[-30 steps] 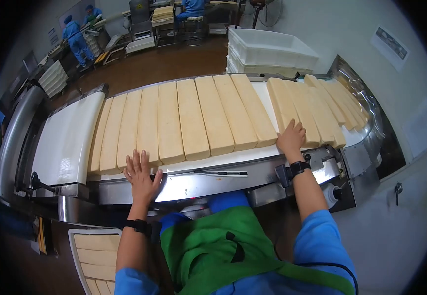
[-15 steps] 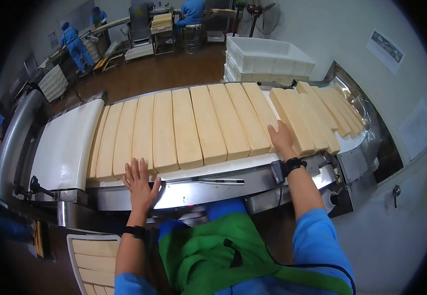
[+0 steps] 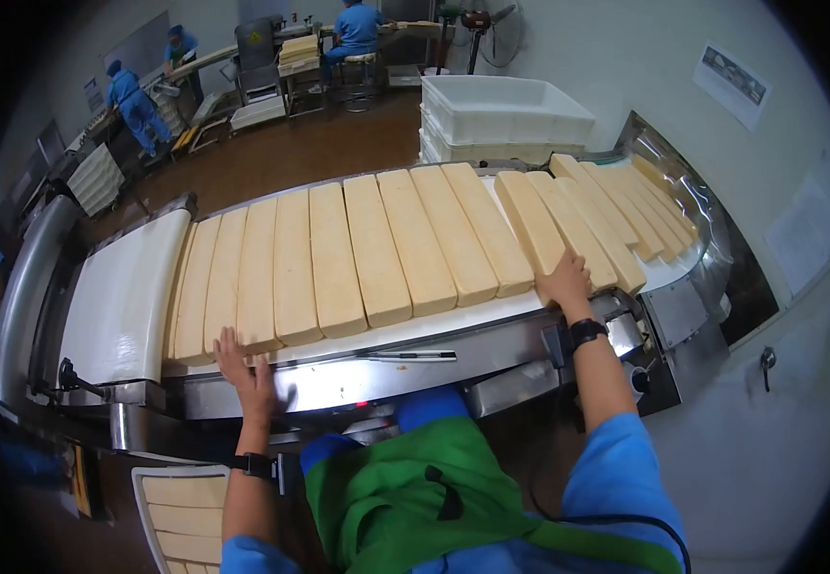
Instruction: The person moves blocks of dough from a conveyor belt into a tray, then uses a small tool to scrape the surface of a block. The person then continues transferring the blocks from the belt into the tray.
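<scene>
Long pale-yellow blocks lie side by side across the white conveyor belt (image 3: 120, 287). My right hand (image 3: 565, 283) is on the near end of one pale-yellow block (image 3: 528, 218), thumb on its left side and fingers curled over its right; the hand hides that end. A narrow gap separates this block from the row (image 3: 386, 249) to its left. My left hand (image 3: 245, 375) is open, palm toward the belt's metal front rail, fingertips by the near ends of the left-hand blocks.
More blocks (image 3: 625, 206) crowd the belt's curved right end. A thin metal tool (image 3: 405, 357) rests on the front rail. Below left stands a white crate (image 3: 143, 497) with blocks inside. White tubs (image 3: 501, 110) are stacked behind the belt. Several people in blue work farther back.
My right hand has shifted from the gap onto the end of the block right of it. My left hand has moved left and down, its fingers less spread. The view has shifted slightly.
</scene>
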Available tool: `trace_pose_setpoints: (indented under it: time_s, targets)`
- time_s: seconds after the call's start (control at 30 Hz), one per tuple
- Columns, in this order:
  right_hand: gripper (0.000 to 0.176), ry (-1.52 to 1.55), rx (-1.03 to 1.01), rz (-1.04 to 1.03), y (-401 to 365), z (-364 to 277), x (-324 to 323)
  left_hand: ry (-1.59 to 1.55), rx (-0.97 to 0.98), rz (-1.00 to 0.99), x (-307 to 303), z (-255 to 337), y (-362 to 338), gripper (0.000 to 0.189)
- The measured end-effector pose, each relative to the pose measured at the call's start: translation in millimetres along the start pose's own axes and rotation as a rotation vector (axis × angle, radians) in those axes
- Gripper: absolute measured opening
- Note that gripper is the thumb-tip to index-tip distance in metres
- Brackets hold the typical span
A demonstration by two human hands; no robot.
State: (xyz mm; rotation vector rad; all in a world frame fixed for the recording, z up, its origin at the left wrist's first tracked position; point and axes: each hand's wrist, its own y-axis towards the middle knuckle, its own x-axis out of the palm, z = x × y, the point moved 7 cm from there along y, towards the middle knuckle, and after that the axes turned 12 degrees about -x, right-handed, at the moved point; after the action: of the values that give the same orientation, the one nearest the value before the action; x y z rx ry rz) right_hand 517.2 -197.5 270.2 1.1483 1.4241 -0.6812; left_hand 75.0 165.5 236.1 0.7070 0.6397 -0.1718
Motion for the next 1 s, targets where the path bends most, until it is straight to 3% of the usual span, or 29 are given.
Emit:
trace_pose_setpoints:
  time_s: [0.1,0.13,0.17,0.2,0.27,0.3,0.33,0.4,0.43,0.47,0.5,0.53,0.57,0.6,0.67,0.7,0.73,0.77,0.83,0.87,0.93,0.97,1.0]
  targets:
    - [0.079,0.007,0.037,-0.071,24,29,12,-0.171,-0.064,0.064,-17,4,-14,0.053]
    - [0.073,0.3,-0.024,-0.204,31,30,10,-0.163,-0.063,0.074,-21,14,-16,0.053]
    - [0.068,0.59,-0.088,-0.34,33,24,11,-0.455,-0.178,-0.023,-17,20,-20,0.05]
    - [0.068,0.589,-0.1,-0.347,24,14,-4,-0.75,-0.296,-0.119,-12,30,-25,0.046]
    - [0.053,1.408,0.042,-0.412,-9,-18,-34,-0.952,-0.393,-0.29,-5,63,-32,0.045]
    - [0.05,1.376,0.003,-0.396,-19,-21,-39,-1.076,-0.474,-0.381,12,71,-34,0.049]
    - [0.047,1.346,-0.037,-0.39,-35,-26,-38,-1.139,-0.495,-0.493,22,87,-36,0.066]
    - [0.053,1.568,-0.1,-0.646,-77,-46,-31,-1.206,-0.454,-0.681,40,119,-41,0.079]
    - [0.054,1.661,-0.236,-0.741,-97,-57,-28,-1.343,-0.5,-0.79,60,128,-47,0.081]
    - [0.055,1.756,-0.362,-0.853,-116,-73,-28,-1.365,-0.425,-0.823,52,149,-50,0.081]
    - [0.056,1.693,-0.568,-0.876,-130,-105,-49,-1.517,-0.413,-0.797,46,163,-55,0.082]
    - [0.056,1.639,-0.778,-0.881,-143,-131,-64,-1.469,-0.483,-0.909,53,156,-68,0.079]
    - [0.056,1.317,-0.849,-0.594,-106,-103,-47,-1.534,-0.481,-0.745,21,164,-62,0.075]
    - [0.056,0.877,-0.853,-0.325,-69,-74,-31,-1.511,-0.523,-0.654,2,143,-71,0.075]
    - [0.059,0.188,-0.625,0.06,-2,0,-1,-1.702,-0.612,-0.405,-38,103,-83,0.068]
    - [0.065,-0.093,-0.484,0.103,25,43,16,-1.619,-0.644,-0.235,-66,77,-91,0.066]
    - [0.07,-0.309,-0.46,0.078,42,76,32,-1.556,-0.65,-0.206,-83,40,-105,0.064]
    - [0.067,-0.339,-0.257,-0.093,34,77,23,-1.582,-0.655,-0.168,-111,18,-112,0.063]
    - [0.068,-0.408,-0.328,0.024,52,96,32,-1.688,-0.725,-0.026,-152,-42,-145,0.067]
    - [0.068,-0.403,-0.363,0.02,60,93,40,-1.614,-0.811,0.162,-180,-66,-162,0.07]
    - [0.071,-0.342,-0.074,0.032,64,105,39,-1.429,-0.852,0.391,-233,-104,-197,0.074]
    - [0.076,-0.379,-0.046,0.069,43,77,22,-1.324,-0.871,0.524,-253,-124,-211,0.075]
    - [0.076,-0.377,-0.05,0.07,58,89,35,-1.323,-0.87,0.529,-264,-136,-219,0.075]
